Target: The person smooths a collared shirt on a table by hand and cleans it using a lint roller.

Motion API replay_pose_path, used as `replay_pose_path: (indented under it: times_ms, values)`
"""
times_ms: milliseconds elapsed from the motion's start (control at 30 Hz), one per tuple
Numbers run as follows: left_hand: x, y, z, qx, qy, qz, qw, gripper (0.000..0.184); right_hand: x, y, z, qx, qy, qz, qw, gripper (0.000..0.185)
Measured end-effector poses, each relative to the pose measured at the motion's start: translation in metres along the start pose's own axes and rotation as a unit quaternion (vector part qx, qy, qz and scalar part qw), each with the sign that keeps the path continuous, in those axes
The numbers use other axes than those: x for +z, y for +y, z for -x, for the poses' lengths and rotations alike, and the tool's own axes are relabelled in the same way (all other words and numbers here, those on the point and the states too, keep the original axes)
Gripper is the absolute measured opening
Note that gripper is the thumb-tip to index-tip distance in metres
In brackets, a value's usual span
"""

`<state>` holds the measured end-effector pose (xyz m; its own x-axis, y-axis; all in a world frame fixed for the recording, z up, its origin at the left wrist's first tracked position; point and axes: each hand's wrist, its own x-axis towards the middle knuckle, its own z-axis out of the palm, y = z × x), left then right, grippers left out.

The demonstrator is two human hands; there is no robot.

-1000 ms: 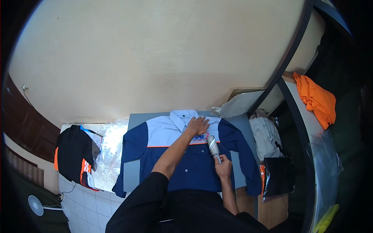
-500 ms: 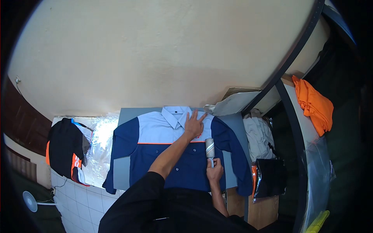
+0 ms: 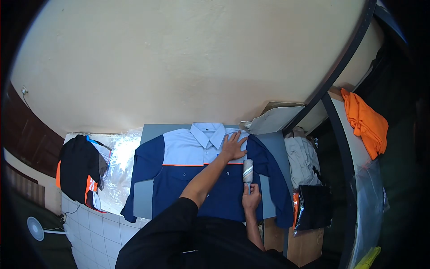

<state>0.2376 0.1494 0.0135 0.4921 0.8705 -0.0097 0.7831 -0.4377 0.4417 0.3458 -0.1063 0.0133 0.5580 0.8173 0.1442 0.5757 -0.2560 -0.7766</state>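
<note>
A work shirt [image 3: 183,188] with a light blue yoke, orange piping and navy body lies face up on the grey table [image 3: 143,197], sleeves spread to both sides. My left hand [image 3: 233,147] rests flat with fingers spread on the light blue chest, near the right-hand shoulder seam. In my right hand [image 3: 251,197] is the handle of a lint roller [image 3: 248,171]. Its striped cylinder points away from me and lies over the shirt's front, close to the right-hand sleeve. Part of the shirt's middle is hidden under my left forearm.
Left of the table sit a folded black and orange garment [image 3: 80,168] and clear plastic wrap [image 3: 120,163]. On the right are grey cloth [image 3: 301,159], a packed black garment [image 3: 313,207] and orange clothing [image 3: 365,123] on a shelf. Cardboard [image 3: 275,117] leans at the wall.
My left hand has slid slightly right and down on the shirt's chest. The whole view has shifted a little, and the lint roller remains in my right hand.
</note>
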Motion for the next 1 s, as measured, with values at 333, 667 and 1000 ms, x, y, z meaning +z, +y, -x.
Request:
replay_pose_path:
  times_ms: [333,667,1000]
  values:
    - [-0.077,-0.041,0.106,-0.020,0.141,0.244,0.959,0.051,-0.002,-0.006,-0.008,0.027,-0.014,-0.011,0.999,0.029]
    - [-0.068,-0.093,0.129,-0.036,0.180,0.003,0.983,0.064,0.043,-0.077,-0.027,-0.076,-0.206,0.032,0.975,0.029]
    - [-0.033,-0.104,0.109,-0.089,0.210,-0.074,0.971,0.058,0.029,-0.026,-0.103,0.036,-0.048,0.101,0.993,0.033]
